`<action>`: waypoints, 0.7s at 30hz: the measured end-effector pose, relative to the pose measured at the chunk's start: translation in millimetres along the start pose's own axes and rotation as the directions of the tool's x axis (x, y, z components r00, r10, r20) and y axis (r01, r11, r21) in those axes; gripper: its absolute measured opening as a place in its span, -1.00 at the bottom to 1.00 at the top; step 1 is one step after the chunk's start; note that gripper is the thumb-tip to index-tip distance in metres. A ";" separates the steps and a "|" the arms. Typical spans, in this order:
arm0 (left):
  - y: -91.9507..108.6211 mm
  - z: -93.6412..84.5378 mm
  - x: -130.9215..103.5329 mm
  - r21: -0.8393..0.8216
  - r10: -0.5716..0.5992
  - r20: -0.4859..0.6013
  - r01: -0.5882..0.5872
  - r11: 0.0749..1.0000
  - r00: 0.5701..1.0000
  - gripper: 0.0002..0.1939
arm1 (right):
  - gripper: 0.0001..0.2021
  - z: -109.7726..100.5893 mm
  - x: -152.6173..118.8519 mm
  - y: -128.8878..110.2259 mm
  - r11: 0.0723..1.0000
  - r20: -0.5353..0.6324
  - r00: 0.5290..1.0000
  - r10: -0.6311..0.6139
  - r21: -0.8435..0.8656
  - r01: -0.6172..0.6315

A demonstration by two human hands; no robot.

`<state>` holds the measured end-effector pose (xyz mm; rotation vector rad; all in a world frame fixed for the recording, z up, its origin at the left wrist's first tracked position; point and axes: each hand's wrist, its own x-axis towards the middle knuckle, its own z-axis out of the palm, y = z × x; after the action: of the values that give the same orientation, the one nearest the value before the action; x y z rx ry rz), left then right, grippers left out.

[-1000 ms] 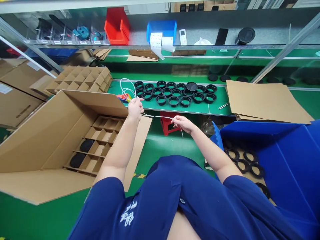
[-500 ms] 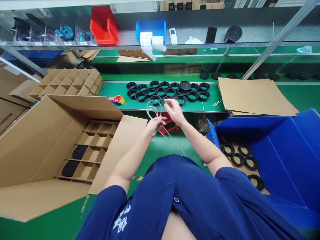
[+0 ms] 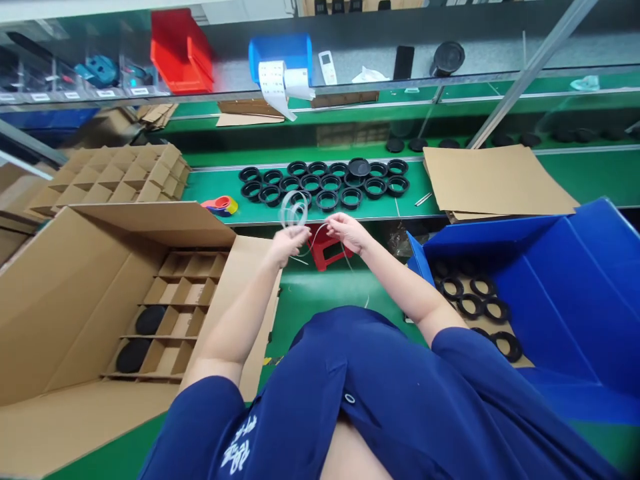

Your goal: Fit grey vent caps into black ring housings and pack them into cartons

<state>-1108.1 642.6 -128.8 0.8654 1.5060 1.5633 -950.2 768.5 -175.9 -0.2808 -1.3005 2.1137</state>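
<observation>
Several loops of a thin, clear strip [image 3: 294, 208] stand up out of my left hand [image 3: 289, 245], whose fingers are closed on them. A length of the same strip arcs across to my right hand [image 3: 346, 231], pinched between thumb and fingers, and one end hangs below it. The strip's exact kind cannot be made out. Just beyond my hands, several black rings [image 3: 327, 200] lie in rows on the green bench [image 3: 200, 179]. A black round lid [image 3: 359, 167] rests on one of the back rings.
An open carton [image 3: 60, 320] with cardboard dividers and two black discs is at left. At right, a blue box [image 3: 565, 300] holds more black rings. Cardboard sheets [image 3: 500, 180] and a tape roll [image 3: 221, 205] lie on the bench; a red stool [image 3: 327, 248] is below.
My hands have moved apart, the left one going left. The right hand has taken hold of the strip and drawn a length of it out from the loops. The view has shifted slightly.
</observation>
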 end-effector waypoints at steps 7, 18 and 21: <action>-56.2 60.1 -8.4 -0.059 -0.119 0.147 0.129 0.990 0.982 -0.72 | -0.79 27.5 -4.7 -19.7 0.958 0.181 0.978 -0.107 -0.245 0.150; 6.2 -0.1 40.4 -0.153 0.109 -0.206 -0.142 0.978 0.973 -0.66 | -0.52 2.2 -43.5 23.5 0.902 0.131 0.963 0.237 -0.397 -0.168; 13.5 -16.5 39.6 -0.022 0.172 -0.243 -0.182 0.983 0.955 -0.60 | -0.43 -2.8 -48.9 24.6 0.906 0.191 0.958 0.211 -0.406 -0.119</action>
<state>-1142.0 670.2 -118.1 0.8278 1.5896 1.8826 -920.9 732.9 -205.4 -0.3290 -1.9043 2.0547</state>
